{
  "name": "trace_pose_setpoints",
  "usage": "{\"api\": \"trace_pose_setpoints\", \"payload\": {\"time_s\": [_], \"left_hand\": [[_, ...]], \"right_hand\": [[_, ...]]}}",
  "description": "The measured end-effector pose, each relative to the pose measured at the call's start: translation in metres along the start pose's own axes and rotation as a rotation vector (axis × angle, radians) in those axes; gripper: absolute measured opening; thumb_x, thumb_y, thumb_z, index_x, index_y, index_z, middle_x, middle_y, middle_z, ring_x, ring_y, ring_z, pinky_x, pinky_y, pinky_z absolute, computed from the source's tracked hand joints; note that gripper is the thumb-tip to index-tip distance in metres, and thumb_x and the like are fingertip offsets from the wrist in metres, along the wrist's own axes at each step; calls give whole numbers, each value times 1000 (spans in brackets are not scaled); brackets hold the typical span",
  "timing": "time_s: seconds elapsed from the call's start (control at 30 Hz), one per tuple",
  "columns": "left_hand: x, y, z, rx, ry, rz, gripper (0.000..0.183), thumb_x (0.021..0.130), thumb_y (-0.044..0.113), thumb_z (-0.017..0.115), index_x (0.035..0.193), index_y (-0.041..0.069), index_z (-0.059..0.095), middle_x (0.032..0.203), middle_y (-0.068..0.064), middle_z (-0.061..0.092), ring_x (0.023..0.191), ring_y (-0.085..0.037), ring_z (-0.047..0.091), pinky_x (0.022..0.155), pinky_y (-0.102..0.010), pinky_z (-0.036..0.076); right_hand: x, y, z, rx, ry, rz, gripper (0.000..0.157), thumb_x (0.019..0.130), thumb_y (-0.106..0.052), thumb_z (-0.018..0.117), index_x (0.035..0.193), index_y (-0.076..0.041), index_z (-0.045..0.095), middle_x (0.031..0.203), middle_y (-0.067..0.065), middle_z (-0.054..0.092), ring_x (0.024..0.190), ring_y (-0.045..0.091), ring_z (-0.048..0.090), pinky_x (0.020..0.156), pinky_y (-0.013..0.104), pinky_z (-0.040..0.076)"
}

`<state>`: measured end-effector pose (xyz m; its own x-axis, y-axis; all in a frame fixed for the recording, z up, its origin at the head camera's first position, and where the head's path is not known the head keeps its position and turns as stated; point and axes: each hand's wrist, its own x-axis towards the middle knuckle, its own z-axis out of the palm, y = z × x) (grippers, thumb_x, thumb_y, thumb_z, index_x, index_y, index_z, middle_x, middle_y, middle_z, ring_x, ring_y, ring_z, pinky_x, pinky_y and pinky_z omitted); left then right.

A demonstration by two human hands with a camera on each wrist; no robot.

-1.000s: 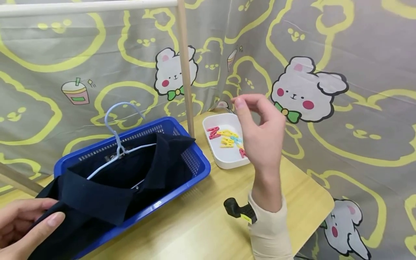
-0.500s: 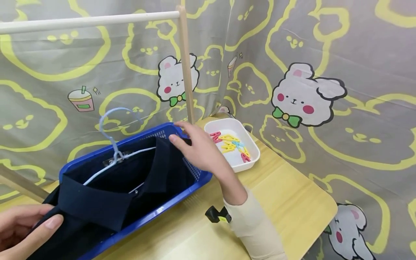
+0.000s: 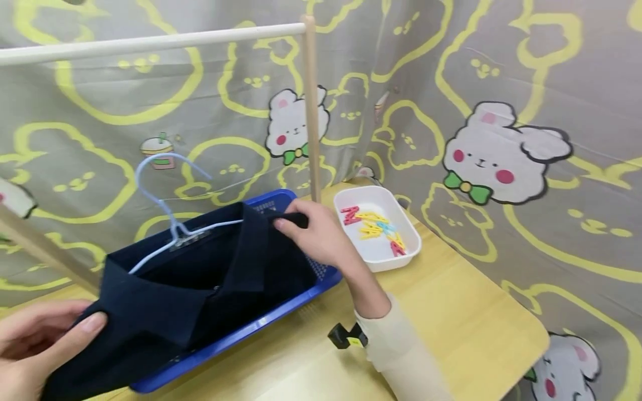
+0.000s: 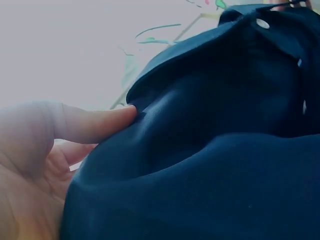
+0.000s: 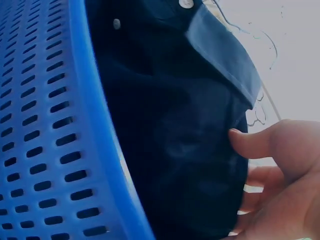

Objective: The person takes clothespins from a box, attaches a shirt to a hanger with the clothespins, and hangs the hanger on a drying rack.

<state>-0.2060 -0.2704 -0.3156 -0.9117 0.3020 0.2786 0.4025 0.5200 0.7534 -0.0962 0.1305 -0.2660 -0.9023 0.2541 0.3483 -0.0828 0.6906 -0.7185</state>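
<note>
A dark navy collared shirt lies in and over a blue plastic basket, with a pale blue hanger set inside its collar, hook upward. My left hand pinches the shirt at its left shoulder, thumb on top. On the other side my right hand grips the right shoulder between thumb and fingers. The left wrist view shows the left thumb pressed on the cloth near the collar. In the right wrist view, the right thumb lies on the shirt front and the fingers sit behind it.
A white tray holding several red, yellow and blue clothespins stands right of the basket on the wooden table. Behind the basket rises a rack with a white rail and wooden posts. A patterned curtain hangs close behind.
My right hand has come left and down from beside the tray and taken hold of the shirt's right shoulder. The shirt and hanger are shifted up slightly. The left hand keeps its grip.
</note>
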Motion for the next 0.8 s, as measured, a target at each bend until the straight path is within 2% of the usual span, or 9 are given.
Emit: {"api": "trace_pose_setpoints", "payload": {"time_s": [0.07, 0.1, 0.23, 0.33, 0.47, 0.53, 0.67, 0.73, 0.8], "left_hand": [[-10, 63, 15, -21, 105, -104, 26, 77, 14, 80, 101, 13, 72, 70, 15, 66, 54, -6, 58, 50, -16, 41], [-10, 78, 22, -22, 118, -130, 28, 75, 18, 81, 101, 12, 72, 71, 15, 67, 57, -5, 58, 53, -15, 42], [-4, 106, 46, -43, 145, -200, 32, 71, 32, 84, 95, 13, 74, 72, 11, 68, 68, -4, 59, 60, -14, 41], [4, 109, 65, -54, 164, -206, 30, 72, 40, 81, 90, 15, 75, 74, 9, 68, 72, -6, 57, 62, -16, 41], [15, 105, 81, -43, 113, -192, 37, 78, 50, 72, 94, 17, 73, 93, 4, 68, 83, -9, 56, 69, -18, 41], [18, 103, 85, -24, 53, -166, 42, 83, 53, 65, 102, 16, 70, 105, -2, 65, 91, -12, 56, 75, -23, 42], [24, 97, 84, 52, -100, -91, 53, 92, 56, 49, 120, 12, 59, 122, -14, 58, 110, -27, 52, 87, -41, 40], [29, 96, 85, 72, -198, -70, 58, 93, 57, 44, 126, 11, 53, 124, -18, 55, 107, -30, 55, 86, -47, 42], [33, 96, 86, 85, -286, -90, 63, 93, 61, 41, 128, 9, 50, 122, -18, 56, 97, -27, 62, 82, -45, 46]], "right_hand": [[-2, 7, -4, 9, 53, 13, 12, 89, -29, 67, 86, -18, 61, 83, -3, 61, 81, 14, 54, 76, 33, 44], [-4, 12, -7, 1, 77, 22, 13, 89, -29, 67, 87, -17, 61, 84, -2, 61, 82, 15, 55, 76, 34, 44], [-11, 30, -16, -82, 158, 57, 16, 90, -30, 65, 91, -14, 62, 89, 2, 63, 86, 20, 58, 76, 36, 44], [-15, 44, -24, -117, 218, 81, 18, 90, -28, 66, 92, -11, 62, 90, 6, 64, 87, 23, 59, 77, 38, 44], [-18, 60, -33, -96, 265, 135, 19, 90, -27, 65, 92, -8, 61, 91, 10, 64, 88, 26, 59, 77, 40, 43], [-16, 67, -36, -82, 270, 165, 20, 91, -28, 64, 93, -8, 61, 91, 11, 64, 88, 27, 59, 76, 40, 43], [-14, 77, -44, -75, 279, 204, 27, 93, -34, 60, 96, -7, 60, 95, 12, 63, 89, 27, 58, 76, 39, 42], [-15, 81, -50, -84, 290, 218, 29, 93, -36, 59, 97, -7, 59, 95, 12, 63, 90, 27, 57, 75, 39, 41], [-16, 83, -56, -97, 294, 219, 30, 94, -37, 57, 97, -7, 58, 95, 13, 62, 89, 28, 56, 74, 39, 41]]}}
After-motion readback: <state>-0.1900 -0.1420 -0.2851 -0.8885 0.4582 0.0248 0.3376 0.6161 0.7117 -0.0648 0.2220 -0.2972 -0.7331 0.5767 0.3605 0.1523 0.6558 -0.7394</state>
